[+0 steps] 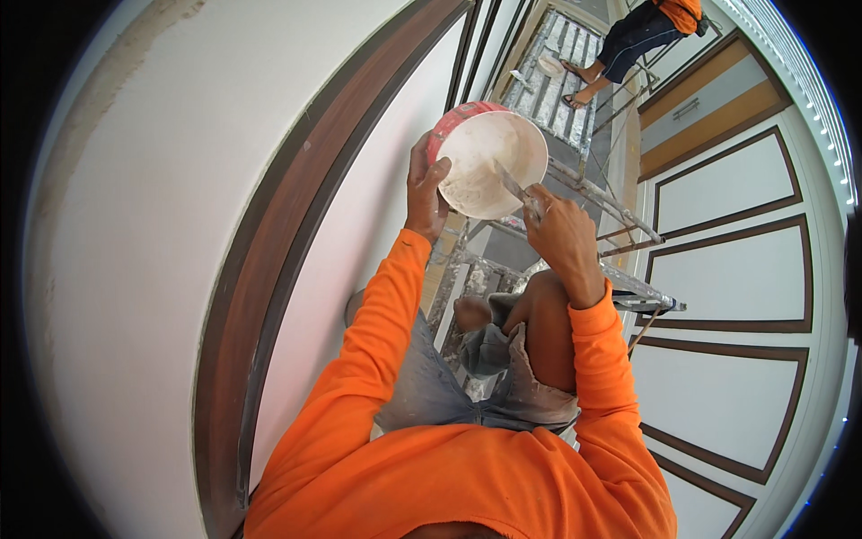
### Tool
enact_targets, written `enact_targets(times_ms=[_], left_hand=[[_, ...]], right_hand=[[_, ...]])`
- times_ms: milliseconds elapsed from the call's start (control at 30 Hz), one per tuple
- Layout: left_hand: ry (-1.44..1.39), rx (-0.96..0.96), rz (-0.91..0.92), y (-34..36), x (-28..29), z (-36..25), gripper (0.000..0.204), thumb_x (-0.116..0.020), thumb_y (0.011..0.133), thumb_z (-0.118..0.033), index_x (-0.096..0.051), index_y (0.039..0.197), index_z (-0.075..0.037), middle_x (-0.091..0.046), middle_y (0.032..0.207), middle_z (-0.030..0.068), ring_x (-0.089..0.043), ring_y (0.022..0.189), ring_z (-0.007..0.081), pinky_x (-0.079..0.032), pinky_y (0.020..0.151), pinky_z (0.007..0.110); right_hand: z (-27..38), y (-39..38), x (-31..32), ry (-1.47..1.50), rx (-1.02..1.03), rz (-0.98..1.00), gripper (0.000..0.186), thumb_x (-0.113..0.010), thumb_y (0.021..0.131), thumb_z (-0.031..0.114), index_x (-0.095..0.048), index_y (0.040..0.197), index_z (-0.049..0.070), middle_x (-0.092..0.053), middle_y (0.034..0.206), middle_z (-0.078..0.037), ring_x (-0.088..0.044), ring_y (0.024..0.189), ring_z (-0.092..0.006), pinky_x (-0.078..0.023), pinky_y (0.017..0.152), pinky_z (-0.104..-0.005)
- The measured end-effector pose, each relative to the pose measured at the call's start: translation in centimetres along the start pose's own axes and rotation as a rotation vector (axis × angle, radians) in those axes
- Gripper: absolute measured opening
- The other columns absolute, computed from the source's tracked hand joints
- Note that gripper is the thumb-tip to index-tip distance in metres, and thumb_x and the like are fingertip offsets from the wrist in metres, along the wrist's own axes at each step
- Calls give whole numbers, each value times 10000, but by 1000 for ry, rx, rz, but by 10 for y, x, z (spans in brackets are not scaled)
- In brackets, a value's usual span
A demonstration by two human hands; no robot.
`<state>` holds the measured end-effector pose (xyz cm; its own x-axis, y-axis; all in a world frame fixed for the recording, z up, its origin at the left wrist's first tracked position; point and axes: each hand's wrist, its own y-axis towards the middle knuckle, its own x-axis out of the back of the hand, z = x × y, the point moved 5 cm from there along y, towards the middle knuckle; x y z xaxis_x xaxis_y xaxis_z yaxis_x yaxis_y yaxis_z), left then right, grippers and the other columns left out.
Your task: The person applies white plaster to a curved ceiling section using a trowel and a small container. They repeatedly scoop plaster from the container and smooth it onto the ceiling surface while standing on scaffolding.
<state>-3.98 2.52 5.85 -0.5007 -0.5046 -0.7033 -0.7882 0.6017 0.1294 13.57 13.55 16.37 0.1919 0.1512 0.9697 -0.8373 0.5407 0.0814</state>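
Bowl (489, 162): left hand (424, 193) clamps its rim; keep it level.
Knife (514, 187): right hand (561, 235) grips it; scrape gently.

The left hand (424, 193) grips the rim of a red bowl (489, 162) coated white inside — tilted toward the person. The right hand (561, 235) holds a putty knife (512, 184), blade inside the bowl. Below lies scaffold (575, 193) planking; farther off, another person (637, 36) sits on it beside the white wall (180, 225).
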Motion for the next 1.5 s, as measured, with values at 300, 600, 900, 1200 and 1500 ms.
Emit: enact_targets(times_ms=[300,600,900,1200,1500], left_hand=[[-72,-36,-29,-2,1,-2,699,-700,929,-198,-393,1541,-58,-535,1441,130,-563,1310,238,-508,1098,398],[-86,-17,-66,-2,0,-3,665,-703,932,-205,-415,1514,-59,-539,1429,138,-572,1299,248,-508,1094,400],[-126,70,-129,0,12,7,630,-692,948,-275,-432,1487,-76,-537,1430,150,-573,1308,274,-509,1094,435],[-78,160,-132,3,21,13,663,-635,971,-299,-419,1538,-32,-542,1465,154,-543,1358,281,-458,1155,451],[-64,212,-119,3,25,15,639,-629,977,-289,-427,1526,-32,-550,1452,148,-563,1339,274,-492,1124,447]], right_hand=[[6,-2,-9,90,82,47,281,-674,938,248,-727,1189,134,-726,841,-243,-706,793,-464,-571,732,-538],[-1,3,-5,572,-29,275,312,-687,962,255,-728,1188,43,-683,704,-145,-595,524,-270,-490,546,-397],[-13,-1,-3,950,-228,323,235,-654,1003,260,-678,1123,60,-650,725,-19,-530,467,-94,-382,439,-254],[-21,-1,0,1448,-122,63,222,-600,1042,235,-653,1163,58,-679,845,-45,-589,544,-112,-415,468,-252],[-5,26,5,1649,37,-165,283,-506,1097,178,-521,1348,49,-712,1021,-126,-635,754,-149,-526,666,-276]])
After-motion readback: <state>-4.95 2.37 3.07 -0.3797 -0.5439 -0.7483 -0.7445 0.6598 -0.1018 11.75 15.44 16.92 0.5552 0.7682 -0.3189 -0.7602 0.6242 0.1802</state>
